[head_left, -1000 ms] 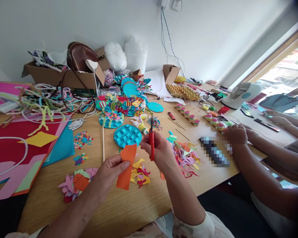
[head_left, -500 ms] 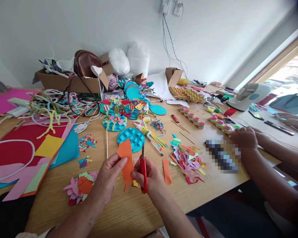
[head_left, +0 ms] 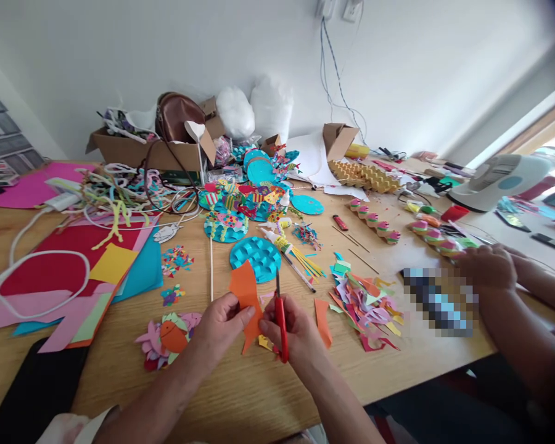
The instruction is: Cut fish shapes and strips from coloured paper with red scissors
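My left hand pinches an orange paper piece between thumb and fingers. In my right hand is a pair of red-handled scissors, blades pointing up and away; the right fingertips are close to the paper's right edge. Just beyond the paper lies a round blue textured disc. Another orange paper strip rests to the right, beside a heap of coloured paper scraps. Left of my left wrist sits a small pile of paper cut-outs, topped by an orange fish shape.
Coloured paper sheets and a white cable spread over the left side. A glue bottle and pen lie past the disc. A cardboard box stands at the back. Another person's hand rests on the right.
The view has swung a little to the left, so the table things sit farther right. Both hands keep hold of the orange paper and the scissors.
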The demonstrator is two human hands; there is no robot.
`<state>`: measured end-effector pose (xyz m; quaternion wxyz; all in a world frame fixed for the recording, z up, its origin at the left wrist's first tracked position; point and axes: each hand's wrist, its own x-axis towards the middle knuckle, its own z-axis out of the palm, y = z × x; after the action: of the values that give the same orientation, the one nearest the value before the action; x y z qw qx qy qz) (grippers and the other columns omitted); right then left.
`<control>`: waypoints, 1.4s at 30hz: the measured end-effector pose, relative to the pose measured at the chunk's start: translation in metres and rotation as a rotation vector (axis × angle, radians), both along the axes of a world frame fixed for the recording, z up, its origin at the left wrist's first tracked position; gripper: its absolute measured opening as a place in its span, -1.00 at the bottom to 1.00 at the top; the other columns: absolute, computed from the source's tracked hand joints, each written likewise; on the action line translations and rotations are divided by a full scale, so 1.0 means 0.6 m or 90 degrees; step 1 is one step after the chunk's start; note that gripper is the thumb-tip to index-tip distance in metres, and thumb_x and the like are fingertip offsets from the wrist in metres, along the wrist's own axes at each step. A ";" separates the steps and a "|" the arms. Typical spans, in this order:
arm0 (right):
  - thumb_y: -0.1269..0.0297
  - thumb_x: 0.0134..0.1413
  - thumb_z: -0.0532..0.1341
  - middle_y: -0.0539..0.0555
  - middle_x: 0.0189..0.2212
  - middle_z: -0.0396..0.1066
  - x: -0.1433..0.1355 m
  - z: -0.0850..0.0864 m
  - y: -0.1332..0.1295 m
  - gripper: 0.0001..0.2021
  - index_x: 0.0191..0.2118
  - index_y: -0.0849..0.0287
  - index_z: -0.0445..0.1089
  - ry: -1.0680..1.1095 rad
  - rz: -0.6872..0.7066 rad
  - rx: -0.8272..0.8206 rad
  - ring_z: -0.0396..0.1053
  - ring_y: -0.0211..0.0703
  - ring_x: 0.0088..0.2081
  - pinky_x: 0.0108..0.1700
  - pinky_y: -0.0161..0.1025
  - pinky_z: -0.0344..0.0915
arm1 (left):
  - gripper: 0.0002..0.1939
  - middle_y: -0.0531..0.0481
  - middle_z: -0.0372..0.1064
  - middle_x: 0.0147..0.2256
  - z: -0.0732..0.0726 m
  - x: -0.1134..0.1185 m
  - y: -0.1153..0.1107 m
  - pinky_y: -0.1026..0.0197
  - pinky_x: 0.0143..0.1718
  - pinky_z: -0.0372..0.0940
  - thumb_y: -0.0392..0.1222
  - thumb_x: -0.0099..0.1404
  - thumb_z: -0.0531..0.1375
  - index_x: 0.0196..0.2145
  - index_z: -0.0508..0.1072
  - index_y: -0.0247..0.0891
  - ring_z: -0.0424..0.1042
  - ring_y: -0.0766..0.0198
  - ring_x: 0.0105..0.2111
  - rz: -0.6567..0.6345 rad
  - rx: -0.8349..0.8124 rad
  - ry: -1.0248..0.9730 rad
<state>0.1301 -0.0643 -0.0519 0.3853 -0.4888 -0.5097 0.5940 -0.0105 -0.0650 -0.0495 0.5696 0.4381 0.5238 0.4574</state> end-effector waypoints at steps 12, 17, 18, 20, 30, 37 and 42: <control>0.24 -0.23 0.29 -0.08 -0.56 0.20 0.012 0.003 -0.003 -0.74 -0.46 0.17 0.17 0.003 0.012 0.004 0.16 -0.31 -0.51 -0.48 -0.36 0.13 | -0.84 0.15 0.24 -0.65 -0.008 0.001 0.002 0.36 -0.57 0.14 -0.15 0.04 0.17 -0.60 0.34 -0.27 0.20 0.39 -0.61 0.003 0.008 -0.027; 0.19 -0.21 0.28 -0.09 -0.56 0.18 0.010 0.004 -0.002 -0.72 -0.45 0.16 0.14 -0.008 -0.005 0.028 0.16 -0.31 -0.52 -0.48 -0.36 0.12 | -0.90 0.11 0.34 -0.59 -0.004 0.004 0.000 0.31 -0.49 0.21 -0.21 -0.05 0.22 -0.52 0.41 -0.27 0.28 0.35 -0.57 -0.087 0.001 -0.071; 0.19 -0.21 0.27 -0.09 -0.56 0.18 0.010 0.005 -0.002 -0.72 -0.45 0.16 0.14 -0.020 -0.007 0.034 0.16 -0.30 -0.51 -0.48 -0.36 0.12 | -0.91 0.12 0.33 -0.61 -0.002 0.004 0.000 0.30 -0.48 0.21 -0.22 -0.07 0.22 -0.55 0.40 -0.27 0.29 0.34 -0.57 -0.081 0.001 -0.070; 0.17 -0.18 0.25 -0.08 -0.55 0.18 0.012 0.009 -0.005 -0.74 -0.43 0.16 0.16 -0.053 -0.006 0.046 0.17 -0.29 -0.51 -0.47 -0.35 0.13 | -0.93 0.13 0.33 -0.64 0.003 0.004 0.001 0.29 -0.47 0.22 -0.23 -0.08 0.22 -0.59 0.40 -0.27 0.30 0.33 -0.57 -0.048 -0.001 -0.062; 0.14 0.10 0.00 -0.06 -0.62 0.16 0.032 0.021 -0.048 -0.71 -0.55 0.17 0.12 -0.228 0.146 0.059 0.12 -0.30 -0.54 -0.51 -0.36 0.05 | -0.93 0.13 0.36 -0.61 0.029 -0.011 0.000 0.34 -0.50 0.22 -0.22 -0.02 0.21 -0.55 0.42 -0.27 0.31 0.36 -0.58 0.086 0.008 -0.045; 0.11 0.12 -0.02 -0.05 -0.63 0.19 0.022 0.023 -0.052 -0.68 -0.56 0.18 0.12 -0.251 0.173 0.045 0.11 -0.31 -0.55 -0.52 -0.36 0.00 | -0.91 0.08 0.43 -0.59 0.024 -0.010 -0.004 0.29 -0.43 0.32 -0.22 0.03 0.20 -0.50 0.41 -0.30 0.39 0.34 -0.55 0.048 -0.020 -0.096; 0.13 0.11 0.01 -0.05 -0.63 0.20 0.019 0.022 -0.049 -0.70 -0.56 0.18 0.12 -0.252 0.168 0.040 0.11 -0.31 -0.55 -0.52 -0.37 0.00 | -0.91 0.07 0.45 -0.57 0.022 -0.009 -0.003 0.28 -0.42 0.34 -0.24 0.05 0.19 -0.46 0.42 -0.32 0.41 0.33 -0.54 0.031 -0.033 -0.111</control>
<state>0.1417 -0.0938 -0.0388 0.2121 -0.5125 -0.6529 0.5158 -0.0158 -0.0670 -0.0361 0.6127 0.3689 0.4943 0.4940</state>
